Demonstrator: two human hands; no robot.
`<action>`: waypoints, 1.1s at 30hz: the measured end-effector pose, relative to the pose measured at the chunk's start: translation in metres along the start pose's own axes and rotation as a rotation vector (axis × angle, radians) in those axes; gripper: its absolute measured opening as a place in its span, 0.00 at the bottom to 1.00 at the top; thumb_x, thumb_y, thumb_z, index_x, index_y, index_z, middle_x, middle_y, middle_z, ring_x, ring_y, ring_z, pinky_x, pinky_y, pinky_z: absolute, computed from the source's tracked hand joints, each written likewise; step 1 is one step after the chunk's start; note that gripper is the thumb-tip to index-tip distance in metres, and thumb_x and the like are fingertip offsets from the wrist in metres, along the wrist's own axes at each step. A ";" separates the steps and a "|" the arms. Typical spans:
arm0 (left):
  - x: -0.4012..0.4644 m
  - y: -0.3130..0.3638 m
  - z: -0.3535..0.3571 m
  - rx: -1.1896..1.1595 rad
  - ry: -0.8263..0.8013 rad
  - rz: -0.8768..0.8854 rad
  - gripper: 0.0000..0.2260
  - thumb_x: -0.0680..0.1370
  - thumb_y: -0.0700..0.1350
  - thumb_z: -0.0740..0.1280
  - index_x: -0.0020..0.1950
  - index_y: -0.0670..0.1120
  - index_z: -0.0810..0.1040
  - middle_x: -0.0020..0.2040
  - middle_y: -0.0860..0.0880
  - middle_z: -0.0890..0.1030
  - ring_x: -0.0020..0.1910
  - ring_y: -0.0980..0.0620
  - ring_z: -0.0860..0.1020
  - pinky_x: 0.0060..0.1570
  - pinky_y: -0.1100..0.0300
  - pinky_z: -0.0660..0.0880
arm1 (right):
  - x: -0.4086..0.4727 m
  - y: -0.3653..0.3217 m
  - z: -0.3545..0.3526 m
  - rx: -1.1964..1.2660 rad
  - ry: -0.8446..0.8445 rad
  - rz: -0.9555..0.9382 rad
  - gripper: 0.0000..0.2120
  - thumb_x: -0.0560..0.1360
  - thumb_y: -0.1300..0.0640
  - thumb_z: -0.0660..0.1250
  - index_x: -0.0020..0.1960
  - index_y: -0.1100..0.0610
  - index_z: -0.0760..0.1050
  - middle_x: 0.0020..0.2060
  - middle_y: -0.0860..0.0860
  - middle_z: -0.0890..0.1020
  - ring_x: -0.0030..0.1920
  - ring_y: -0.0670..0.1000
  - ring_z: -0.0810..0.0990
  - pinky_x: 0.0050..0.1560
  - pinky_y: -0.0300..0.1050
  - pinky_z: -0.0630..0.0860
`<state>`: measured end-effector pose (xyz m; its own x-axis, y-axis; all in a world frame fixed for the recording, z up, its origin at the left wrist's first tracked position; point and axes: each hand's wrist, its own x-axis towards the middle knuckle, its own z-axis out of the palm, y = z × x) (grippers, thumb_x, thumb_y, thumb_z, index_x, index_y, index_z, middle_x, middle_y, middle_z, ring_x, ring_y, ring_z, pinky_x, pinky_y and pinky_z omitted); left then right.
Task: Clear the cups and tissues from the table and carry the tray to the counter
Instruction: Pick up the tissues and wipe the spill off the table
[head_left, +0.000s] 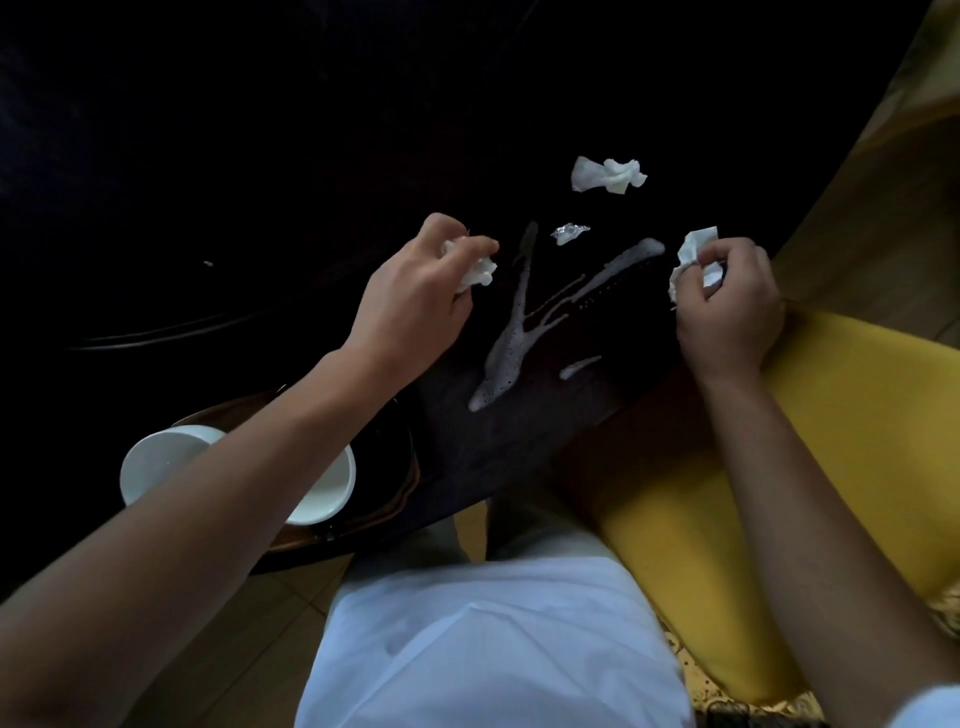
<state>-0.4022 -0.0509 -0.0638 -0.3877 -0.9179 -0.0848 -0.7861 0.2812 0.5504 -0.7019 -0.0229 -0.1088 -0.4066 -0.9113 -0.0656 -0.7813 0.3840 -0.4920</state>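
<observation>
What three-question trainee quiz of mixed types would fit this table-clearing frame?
1. True or false: both hands hold crumpled tissue.
2. What lies between the left hand and the right hand on the dark table? A) a streak of spilled liquid B) a spoon C) a plate
3. Where is the white cup?

Key:
1. True.
2. A: the spill.
3. On the tray, partly under the left forearm. One loose tissue and a foil scrap lie beyond the spill.
</observation>
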 end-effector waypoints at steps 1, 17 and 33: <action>0.002 0.000 0.002 0.002 0.009 -0.006 0.18 0.76 0.35 0.70 0.66 0.42 0.80 0.61 0.40 0.78 0.48 0.42 0.82 0.37 0.49 0.81 | 0.000 0.000 0.001 0.001 0.006 0.004 0.10 0.76 0.55 0.63 0.53 0.59 0.77 0.51 0.56 0.80 0.43 0.49 0.74 0.38 0.39 0.60; 0.004 -0.011 0.019 0.088 -0.015 -0.082 0.14 0.78 0.37 0.69 0.63 0.44 0.80 0.69 0.41 0.76 0.50 0.37 0.83 0.39 0.46 0.80 | 0.000 -0.002 -0.002 0.024 0.008 -0.031 0.14 0.77 0.56 0.64 0.61 0.56 0.77 0.53 0.55 0.81 0.46 0.49 0.76 0.36 0.36 0.61; -0.019 -0.005 -0.007 -0.071 0.023 -0.139 0.13 0.77 0.38 0.72 0.61 0.45 0.81 0.59 0.46 0.77 0.46 0.54 0.75 0.39 0.69 0.68 | 0.052 -0.057 0.003 0.083 -0.047 -0.141 0.16 0.78 0.48 0.60 0.47 0.60 0.77 0.44 0.53 0.76 0.42 0.48 0.72 0.40 0.40 0.65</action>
<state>-0.3870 -0.0371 -0.0589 -0.2659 -0.9529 -0.1459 -0.7949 0.1312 0.5923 -0.6772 -0.0927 -0.0872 -0.2718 -0.9619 -0.0303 -0.7866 0.2402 -0.5689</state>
